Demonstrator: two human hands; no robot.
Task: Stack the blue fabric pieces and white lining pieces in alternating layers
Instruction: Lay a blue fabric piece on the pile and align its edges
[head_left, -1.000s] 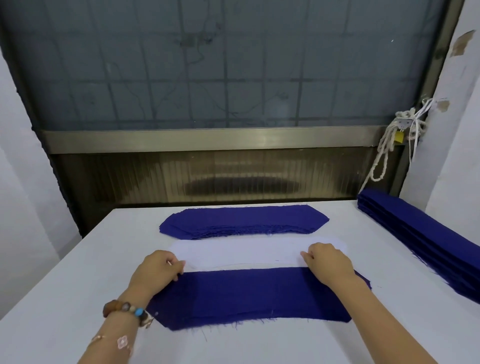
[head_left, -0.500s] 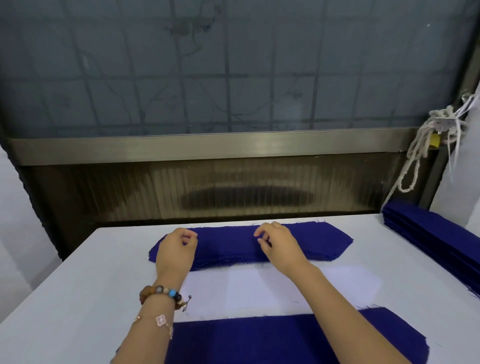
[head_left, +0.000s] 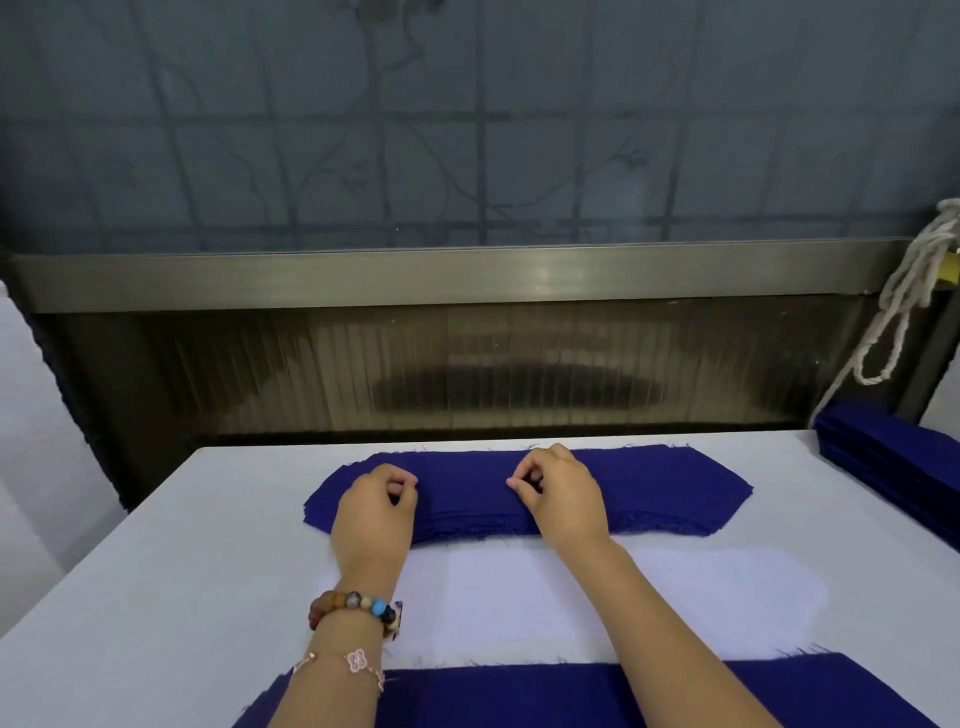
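The left hand (head_left: 374, 512) and the right hand (head_left: 563, 499) both rest on top of a flat stack of dark blue cloth pieces with slanted ends (head_left: 665, 488). The stack sits on the far side of the white counter (head_left: 156, 571). The left fingers (head_left: 402, 480) are curled in, with the tips close to the thumb. The right fingers (head_left: 527, 480) are curled the same way. The tips touch the top blue piece, but I cannot tell if they pinch it or just sit on it.

The blue stack goes out past the fingers on both sides, more to the right. Behind the wrists, nearer the person, lie the flat white lining pieces (head_left: 701, 597). Nearer still, under the forearms, lies a big dark blue cloth piece with frayed edges (head_left: 519, 696). Far to the right of the right fingers is a long pile of dark blue cloth (head_left: 893, 457), and a white rope (head_left: 904, 296) hangs above it. The left wrist wears a bracelet of coloured beads (head_left: 358, 605).
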